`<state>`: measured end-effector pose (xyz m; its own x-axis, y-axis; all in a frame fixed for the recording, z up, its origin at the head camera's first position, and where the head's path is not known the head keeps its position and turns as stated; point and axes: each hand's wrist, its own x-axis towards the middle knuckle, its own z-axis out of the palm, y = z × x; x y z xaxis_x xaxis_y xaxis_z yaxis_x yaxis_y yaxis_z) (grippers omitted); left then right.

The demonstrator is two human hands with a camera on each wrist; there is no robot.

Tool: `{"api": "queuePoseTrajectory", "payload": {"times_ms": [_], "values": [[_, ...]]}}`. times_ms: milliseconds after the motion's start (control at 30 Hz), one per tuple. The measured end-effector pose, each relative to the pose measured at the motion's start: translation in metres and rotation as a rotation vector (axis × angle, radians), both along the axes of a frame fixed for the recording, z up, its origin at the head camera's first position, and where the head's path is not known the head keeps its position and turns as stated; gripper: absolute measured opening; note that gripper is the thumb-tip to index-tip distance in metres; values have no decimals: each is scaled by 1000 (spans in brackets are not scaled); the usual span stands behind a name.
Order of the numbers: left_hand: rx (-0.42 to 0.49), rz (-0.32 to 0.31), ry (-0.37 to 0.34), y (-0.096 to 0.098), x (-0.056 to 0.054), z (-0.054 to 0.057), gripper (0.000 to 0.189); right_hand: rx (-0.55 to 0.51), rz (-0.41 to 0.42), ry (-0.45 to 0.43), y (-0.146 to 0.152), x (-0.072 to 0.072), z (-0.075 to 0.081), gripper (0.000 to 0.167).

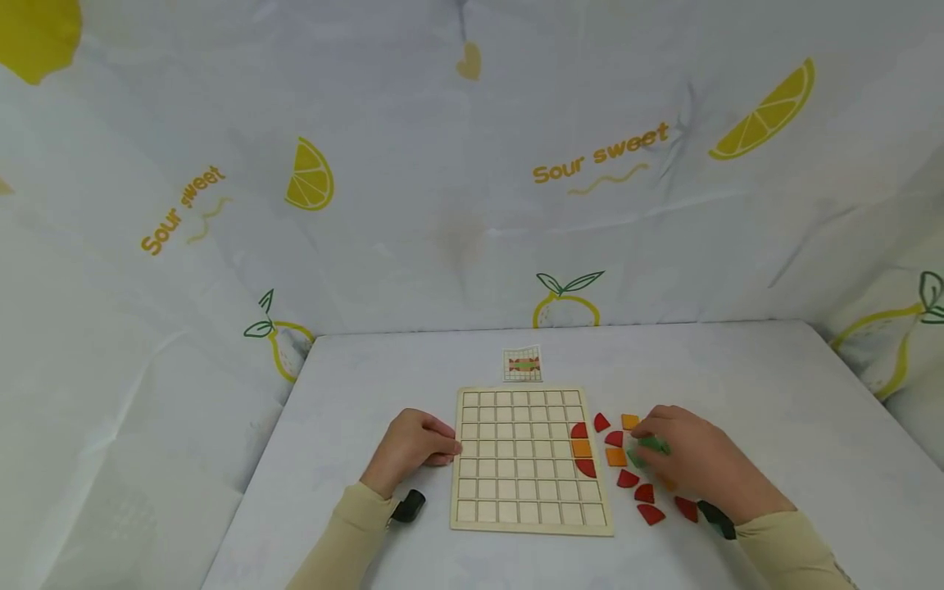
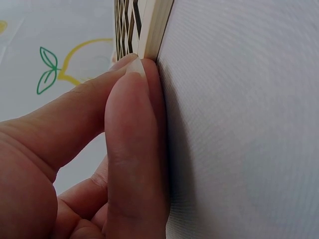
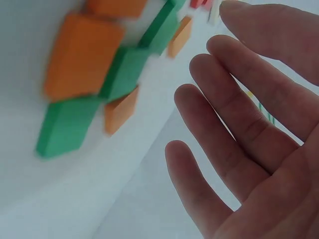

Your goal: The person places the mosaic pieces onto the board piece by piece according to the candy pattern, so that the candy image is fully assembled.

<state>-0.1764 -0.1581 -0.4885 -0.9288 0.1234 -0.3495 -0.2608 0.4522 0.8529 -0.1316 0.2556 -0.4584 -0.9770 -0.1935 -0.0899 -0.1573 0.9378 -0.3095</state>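
with the board (image 1: 524, 468) pinched at its left edge by the left hand (image 1: 412, 445), pieces (image 1: 615, 456) beside its right edge are best lifted singly by the right hand (image 1: 696, 455), relaxed and empty above them.

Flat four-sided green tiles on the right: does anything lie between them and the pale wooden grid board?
Yes: a square orange tile and a red rounded wedge lie between the green tiles and the board. They look flat, so lifting over should work.

Left fingers (image 1: 442, 444) touch the gridded board (image 1: 524, 469).
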Motion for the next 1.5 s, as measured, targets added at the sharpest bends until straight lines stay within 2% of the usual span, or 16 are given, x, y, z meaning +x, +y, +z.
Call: {"api": "queuePoseTrajectory", "payload": {"times_ms": [267, 500, 1100, 1333, 1500], "values": [[-4, 10, -10, -2, 0, 0, 22, 18, -61, -28, 38, -2, -4, 24], [27, 2, -5, -5, 0, -2, 23, 13, -62, -25, 49, 1, -5, 26], [27, 6, -15, -6, -1, -1, 24, 55, -61, -7, 47, 19, -6, 24], [35, -6, -19, -5, -2, -1, 24, 26, -40, 28, 37, 15, -8, 20], [35, -13, -17, -2, -2, -1, 24, 16, -29, 20, 23, 9, -5, 22]]}}
